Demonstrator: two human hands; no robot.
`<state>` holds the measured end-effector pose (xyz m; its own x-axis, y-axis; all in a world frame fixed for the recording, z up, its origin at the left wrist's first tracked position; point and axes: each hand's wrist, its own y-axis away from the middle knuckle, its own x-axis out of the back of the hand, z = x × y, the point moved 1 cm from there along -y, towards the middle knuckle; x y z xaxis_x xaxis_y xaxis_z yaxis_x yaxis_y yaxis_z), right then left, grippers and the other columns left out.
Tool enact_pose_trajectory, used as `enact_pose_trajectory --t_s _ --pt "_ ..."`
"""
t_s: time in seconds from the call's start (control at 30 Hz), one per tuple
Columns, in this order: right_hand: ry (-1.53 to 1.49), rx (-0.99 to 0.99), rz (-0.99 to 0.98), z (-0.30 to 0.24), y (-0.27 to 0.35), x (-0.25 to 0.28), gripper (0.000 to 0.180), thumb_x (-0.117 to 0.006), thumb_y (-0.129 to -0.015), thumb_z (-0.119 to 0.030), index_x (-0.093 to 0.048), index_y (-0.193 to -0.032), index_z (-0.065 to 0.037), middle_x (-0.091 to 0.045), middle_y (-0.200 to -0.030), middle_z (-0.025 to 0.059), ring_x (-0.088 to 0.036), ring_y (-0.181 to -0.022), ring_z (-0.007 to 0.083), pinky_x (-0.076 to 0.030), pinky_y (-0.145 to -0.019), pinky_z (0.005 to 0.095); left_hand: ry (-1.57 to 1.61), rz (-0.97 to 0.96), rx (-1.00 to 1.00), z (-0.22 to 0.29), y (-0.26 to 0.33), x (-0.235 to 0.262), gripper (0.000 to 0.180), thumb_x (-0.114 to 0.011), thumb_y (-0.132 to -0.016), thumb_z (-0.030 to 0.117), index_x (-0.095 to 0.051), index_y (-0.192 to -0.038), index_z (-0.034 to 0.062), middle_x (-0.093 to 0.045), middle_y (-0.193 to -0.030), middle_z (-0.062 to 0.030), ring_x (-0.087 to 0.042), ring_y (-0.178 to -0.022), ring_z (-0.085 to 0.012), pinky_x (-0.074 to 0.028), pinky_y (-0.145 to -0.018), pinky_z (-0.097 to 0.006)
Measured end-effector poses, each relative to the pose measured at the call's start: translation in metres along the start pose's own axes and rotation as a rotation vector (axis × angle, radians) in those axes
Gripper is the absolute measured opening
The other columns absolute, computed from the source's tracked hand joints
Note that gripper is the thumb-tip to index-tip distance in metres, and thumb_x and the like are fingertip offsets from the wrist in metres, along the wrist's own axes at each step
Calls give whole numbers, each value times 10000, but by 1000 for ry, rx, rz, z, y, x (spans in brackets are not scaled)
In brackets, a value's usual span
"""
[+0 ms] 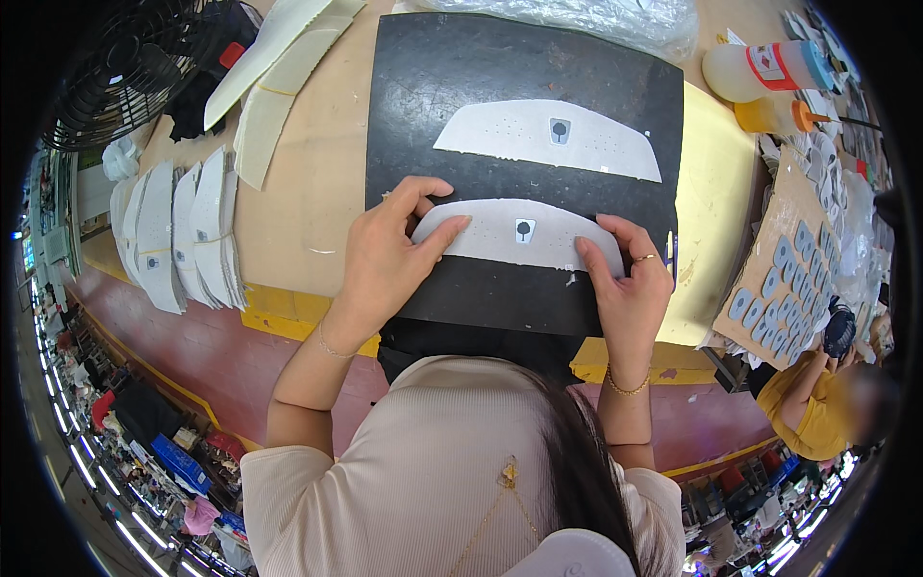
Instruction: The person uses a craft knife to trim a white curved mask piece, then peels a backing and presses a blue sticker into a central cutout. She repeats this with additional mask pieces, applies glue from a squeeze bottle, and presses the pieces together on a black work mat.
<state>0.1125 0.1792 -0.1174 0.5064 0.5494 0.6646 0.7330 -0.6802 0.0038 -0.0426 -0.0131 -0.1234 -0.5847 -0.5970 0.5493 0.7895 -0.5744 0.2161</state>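
A black mat [500, 77] lies on the workbench in front of me. Two pale grey curved pieces rest on it. The far piece [500, 135] has a small dark tree-shaped patch at its middle and lies untouched. The near piece [500, 236] carries the same kind of patch. My left hand [385, 260] presses its fingers on the near piece's left end. My right hand [630, 279] presses on its right end, with a ring on one finger. Both wrists wear thin bracelets.
Stacks of white curved pieces [178, 231] stand at the left, longer ones [279, 67] behind them. A fan [125, 58] sits far left. Glue bottles [769, 72] stand at the right, above a board of small grey patches [779, 288]. Another person [827, 404] sits lower right.
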Motion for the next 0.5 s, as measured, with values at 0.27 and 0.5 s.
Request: enact_pose_trajectory --t_s 0.27,0.5 --pt "22 6 -4 -1 0 -1 238 -805 -835 -89 -718 -1046 -23 -726 -957 112 -688 -745 206 -528 -619 273 -14 2 -13 -2 -1 -1 307 -802 -856 120 -650 -1114 55 -606 -741 -36 -560 -653 -103 -442 -577 -235" --pt "40 76 20 -1 0 -1 227 -799 -842 -84 -712 -1044 -27 -712 -923 113 -642 -677 206 -502 -576 282 -39 8 -24 -4 -2 -1 301 -796 -857 195 -657 -1104 93 -659 -759 -85 -614 -602 -202 -485 -562 -302"
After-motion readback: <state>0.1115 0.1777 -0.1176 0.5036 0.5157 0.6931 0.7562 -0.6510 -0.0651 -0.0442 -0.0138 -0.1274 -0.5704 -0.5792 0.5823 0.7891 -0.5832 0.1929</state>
